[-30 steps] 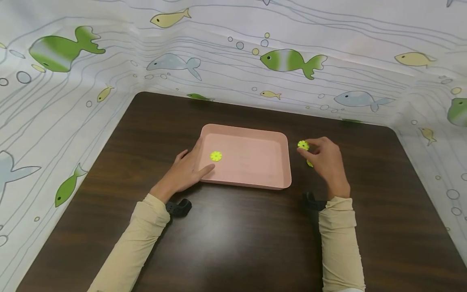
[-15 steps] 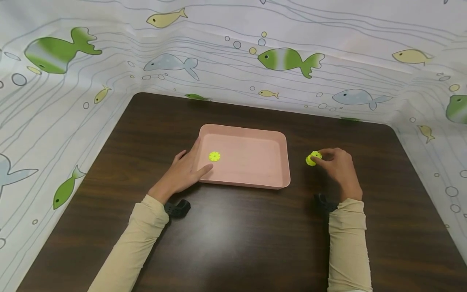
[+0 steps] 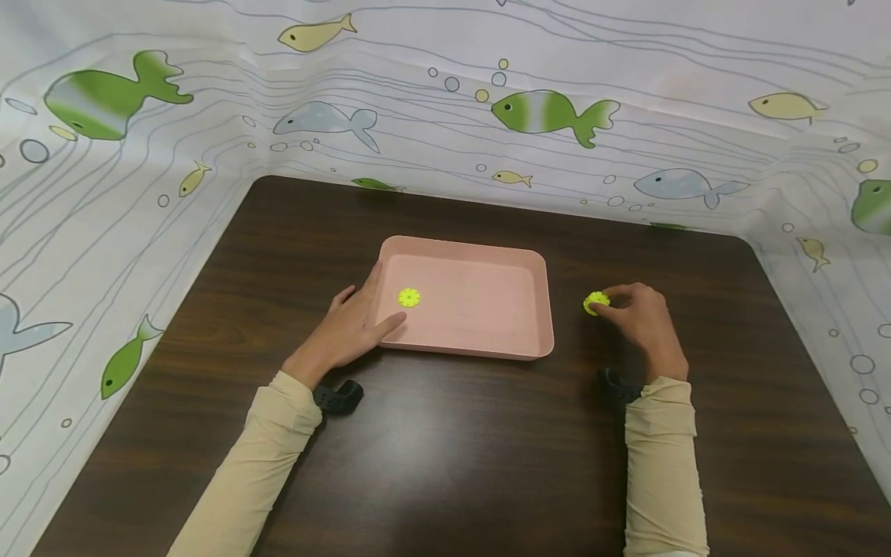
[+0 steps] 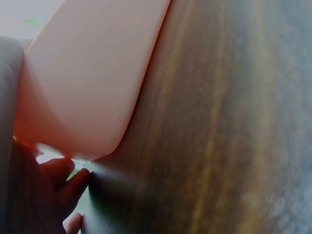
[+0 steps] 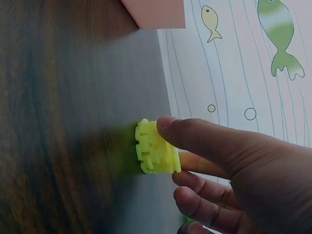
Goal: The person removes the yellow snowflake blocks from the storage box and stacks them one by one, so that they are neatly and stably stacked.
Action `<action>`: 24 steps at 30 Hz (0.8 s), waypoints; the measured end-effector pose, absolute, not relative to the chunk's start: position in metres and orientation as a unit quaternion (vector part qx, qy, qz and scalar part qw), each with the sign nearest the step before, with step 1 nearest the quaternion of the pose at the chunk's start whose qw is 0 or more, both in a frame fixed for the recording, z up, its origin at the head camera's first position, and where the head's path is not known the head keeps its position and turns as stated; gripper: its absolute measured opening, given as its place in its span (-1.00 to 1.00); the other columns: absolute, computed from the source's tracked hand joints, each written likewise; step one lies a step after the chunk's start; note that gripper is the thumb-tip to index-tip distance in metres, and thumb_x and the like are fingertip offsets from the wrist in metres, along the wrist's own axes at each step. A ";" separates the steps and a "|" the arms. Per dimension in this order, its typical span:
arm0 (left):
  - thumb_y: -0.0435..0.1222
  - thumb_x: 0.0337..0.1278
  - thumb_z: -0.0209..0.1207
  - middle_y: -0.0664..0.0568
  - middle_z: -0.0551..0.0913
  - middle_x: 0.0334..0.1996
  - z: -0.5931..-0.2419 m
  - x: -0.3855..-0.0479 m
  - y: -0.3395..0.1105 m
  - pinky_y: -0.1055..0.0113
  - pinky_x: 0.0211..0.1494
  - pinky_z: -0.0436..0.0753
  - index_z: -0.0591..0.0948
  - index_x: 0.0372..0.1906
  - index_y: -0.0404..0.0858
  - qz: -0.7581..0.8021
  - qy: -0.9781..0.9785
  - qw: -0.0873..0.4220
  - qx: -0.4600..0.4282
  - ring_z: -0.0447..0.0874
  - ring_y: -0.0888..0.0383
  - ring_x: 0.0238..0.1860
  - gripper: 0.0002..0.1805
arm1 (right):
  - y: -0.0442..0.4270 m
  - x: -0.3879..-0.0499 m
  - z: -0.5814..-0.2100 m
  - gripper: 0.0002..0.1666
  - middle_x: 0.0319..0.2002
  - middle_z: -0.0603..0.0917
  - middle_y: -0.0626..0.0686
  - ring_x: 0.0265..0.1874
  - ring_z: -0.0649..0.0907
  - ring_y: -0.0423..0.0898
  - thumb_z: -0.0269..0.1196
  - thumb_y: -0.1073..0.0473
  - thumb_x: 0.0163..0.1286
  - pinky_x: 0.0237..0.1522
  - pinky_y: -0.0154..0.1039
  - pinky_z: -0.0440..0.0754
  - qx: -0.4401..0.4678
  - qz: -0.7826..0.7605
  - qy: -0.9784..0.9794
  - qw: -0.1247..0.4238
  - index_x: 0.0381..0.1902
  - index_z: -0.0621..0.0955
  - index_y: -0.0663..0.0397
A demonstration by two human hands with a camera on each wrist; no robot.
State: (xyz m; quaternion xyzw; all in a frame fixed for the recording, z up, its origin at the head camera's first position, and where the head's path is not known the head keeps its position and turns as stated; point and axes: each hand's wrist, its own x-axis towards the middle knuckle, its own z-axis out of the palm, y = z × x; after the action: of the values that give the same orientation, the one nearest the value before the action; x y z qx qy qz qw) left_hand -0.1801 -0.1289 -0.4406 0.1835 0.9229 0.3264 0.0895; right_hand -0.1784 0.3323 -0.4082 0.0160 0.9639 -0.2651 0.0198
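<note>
In the head view, my left hand (image 3: 341,333) rests at the left end of a pink tray (image 3: 466,302). Its index finger lies along the left rim, and the thumb reaches over the front left corner. One yellow-green notched disc (image 3: 409,298) lies inside the tray near that thumb. To the right of the tray, my right hand (image 3: 643,321) pinches yellow-green discs (image 3: 595,302) between thumb and fingers, low over the table. The right wrist view shows these discs (image 5: 153,148) face to face in a short stack; their exact number is unclear.
The dark wooden table (image 3: 431,464) reaches around the tray on all sides. A white sheet with printed fish (image 3: 418,155) stands along its back and sides. A black band (image 3: 341,398) is at my left wrist, another (image 3: 618,388) at the right.
My right hand has moved right and slightly toward me, bringing its disc onto the yellow-green piece there; the two now overlap. My left hand keeps its place on the tray.
</note>
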 end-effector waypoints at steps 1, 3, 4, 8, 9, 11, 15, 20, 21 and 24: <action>0.15 0.45 0.03 -0.07 -0.11 0.68 -0.441 -0.180 -0.129 -0.18 0.59 -0.16 -0.31 0.68 -0.22 0.329 0.922 0.088 0.185 0.25 -0.04 0.56 0.07 | 0.332 -0.179 -0.408 -0.42 0.10 0.56 0.47 -0.12 0.67 0.31 0.38 0.08 0.44 -0.07 0.22 0.66 0.015 -0.265 0.964 0.020 0.15 0.62 0.52; 0.14 0.46 0.03 -0.05 -0.12 0.68 -0.441 -0.181 -0.131 -0.18 0.59 -0.16 -0.31 0.68 -0.22 0.334 0.920 0.084 0.188 0.25 -0.03 0.56 0.06 | 0.331 -0.180 -0.408 -0.42 0.09 0.56 0.46 -0.13 0.66 0.30 0.38 0.08 0.44 -0.07 0.22 0.66 0.013 -0.265 0.964 0.021 0.14 0.62 0.53; 0.14 0.46 0.03 -0.04 -0.13 0.68 -0.441 -0.181 -0.131 -0.19 0.59 -0.16 -0.31 0.68 -0.22 0.336 0.919 0.082 0.189 0.25 -0.02 0.56 0.06 | 0.331 -0.181 -0.408 -0.41 0.09 0.56 0.47 -0.13 0.67 0.30 0.38 0.08 0.44 -0.07 0.22 0.66 0.013 -0.265 0.964 0.021 0.15 0.62 0.53; 0.14 0.46 0.02 -0.04 -0.12 0.68 -0.441 -0.181 -0.133 -0.19 0.59 -0.16 -0.31 0.68 -0.22 0.332 0.921 0.080 0.189 0.24 -0.02 0.56 0.06 | 0.326 -0.182 -0.404 -0.35 0.14 0.53 0.47 -0.09 0.65 0.33 0.36 0.03 0.45 -0.05 0.26 0.65 0.014 -0.269 0.963 0.006 0.23 0.57 0.51; 0.15 0.46 0.02 -0.05 -0.12 0.68 -0.441 -0.181 -0.133 -0.18 0.59 -0.16 -0.31 0.68 -0.22 0.331 0.921 0.080 0.188 0.25 -0.02 0.56 0.06 | 0.324 -0.182 -0.402 -0.34 0.15 0.53 0.47 -0.07 0.65 0.34 0.35 0.03 0.46 -0.04 0.28 0.65 0.013 -0.272 0.962 -0.003 0.24 0.56 0.50; 0.15 0.46 0.03 -0.06 -0.10 0.68 -0.440 -0.181 -0.134 -0.18 0.59 -0.16 -0.31 0.68 -0.22 0.327 0.923 0.081 0.187 0.25 -0.03 0.56 0.06 | 0.315 -0.183 -0.396 -0.35 0.15 0.53 0.46 -0.07 0.65 0.34 0.35 0.02 0.47 -0.04 0.29 0.65 0.004 -0.277 0.960 -0.027 0.26 0.56 0.47; 0.18 0.44 0.05 -0.05 -0.09 0.68 -0.439 -0.181 -0.135 -0.17 0.60 -0.16 -0.31 0.68 -0.20 0.324 0.924 0.083 0.185 0.26 -0.04 0.56 0.09 | 0.278 -0.192 -0.387 -0.44 0.08 0.59 0.40 -0.17 0.68 0.27 0.39 0.11 0.43 -0.13 0.20 0.67 -0.042 -0.293 0.952 -0.075 0.22 0.62 0.42; 0.21 0.39 0.08 -0.05 -0.07 0.68 -0.438 -0.180 -0.133 -0.18 0.59 -0.16 -0.32 0.68 -0.20 0.321 0.925 0.085 0.186 0.25 -0.05 0.55 0.13 | 0.210 -0.208 -0.382 -0.52 -0.02 0.64 0.29 -0.32 0.65 0.11 0.45 0.15 0.37 -0.26 -0.05 0.59 -0.116 -0.310 0.940 -0.077 0.14 0.70 0.34; 0.21 0.39 0.08 -0.05 -0.07 0.68 -0.438 -0.180 -0.132 -0.18 0.59 -0.16 -0.32 0.68 -0.20 0.322 0.924 0.085 0.186 0.25 -0.05 0.56 0.14 | 0.195 -0.210 -0.382 -0.52 -0.03 0.65 0.27 -0.33 0.65 0.09 0.46 0.13 0.36 -0.28 -0.08 0.58 -0.129 -0.308 0.940 -0.071 0.12 0.71 0.32; 0.23 0.38 0.08 -0.02 -0.06 0.68 -0.440 -0.179 -0.128 -0.18 0.59 -0.16 -0.32 0.68 -0.18 0.326 0.923 0.086 0.188 0.26 -0.02 0.55 0.15 | 0.155 -0.213 -0.388 -0.53 -0.02 0.69 0.21 -0.30 0.65 0.05 0.46 0.10 0.35 -0.23 -0.12 0.61 -0.168 -0.312 0.934 -0.036 0.10 0.72 0.29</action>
State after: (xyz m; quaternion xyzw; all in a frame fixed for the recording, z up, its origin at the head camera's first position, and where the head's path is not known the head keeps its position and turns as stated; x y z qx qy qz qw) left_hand -0.1790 -0.1284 -0.4396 0.1881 0.9226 0.3258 0.0857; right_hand -0.2135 0.1554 -0.3878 -0.1681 0.9343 -0.3123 -0.0356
